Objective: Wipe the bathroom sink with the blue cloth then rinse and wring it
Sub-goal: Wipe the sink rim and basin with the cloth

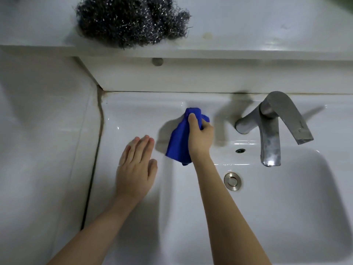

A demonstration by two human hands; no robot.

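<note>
Two hands are over the white sink (pixel 133 115). Gripped in the right hand (pixel 200 136), with fingers curled round it, is the bunched blue cloth (pixel 177 142), pressed on the sink's back ledge left of the metal tap (pixel 271 123); the cloth's lower end hangs over the basin edge. Spread flat with fingers straight, the left hand (pixel 136 169) rests on the sink's left rim. A drain plug (pixel 232 181) sits in the basin. Steel wool (pixel 131 20) lies on the shelf (pixel 248 31) above.
</note>
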